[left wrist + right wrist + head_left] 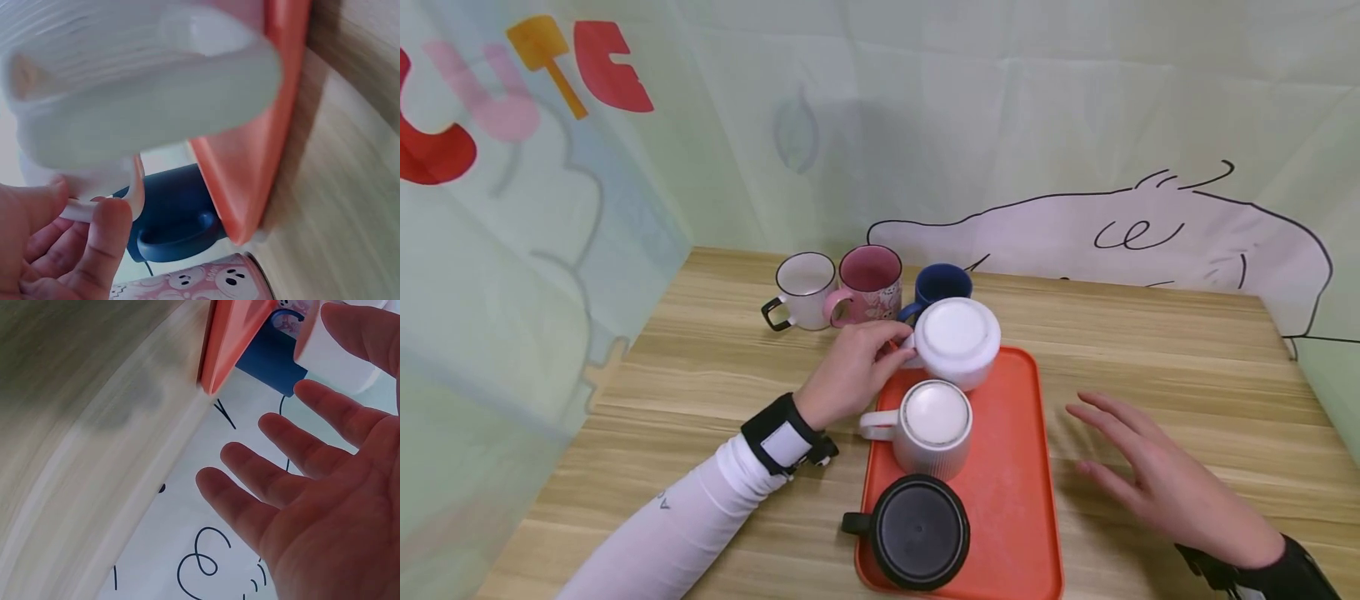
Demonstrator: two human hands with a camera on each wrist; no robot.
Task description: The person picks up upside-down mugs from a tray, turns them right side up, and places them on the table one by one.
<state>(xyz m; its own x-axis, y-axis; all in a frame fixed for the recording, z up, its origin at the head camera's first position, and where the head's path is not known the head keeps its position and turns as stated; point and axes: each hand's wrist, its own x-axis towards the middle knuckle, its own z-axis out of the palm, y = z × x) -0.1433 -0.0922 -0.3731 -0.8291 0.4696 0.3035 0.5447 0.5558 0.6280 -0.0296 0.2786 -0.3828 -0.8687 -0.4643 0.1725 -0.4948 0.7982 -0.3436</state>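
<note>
My left hand (853, 367) pinches the handle of a smooth white mug (958, 333) between thumb and fingers. That mug is bottom-up at the far end of an orange tray (1011, 475). In the left wrist view, the fingertips close on its handle (134, 187). Nearer on the tray stand an upside-down ribbed white mug (934, 442) and an upside-down black mug (920, 533), handles pointing left. To the right of the tray, my right hand (1165, 483) holds nothing, its fingers spread and extended, as the right wrist view also shows.
Behind the tray's far end is an upright blue mug (942, 282), partly hidden by the smooth white one. Left of it stand a pink patterned mug (880, 287) and a white mug with a black rim (812, 300). A printed cloth (925, 125) hangs behind the wooden table (700, 358).
</note>
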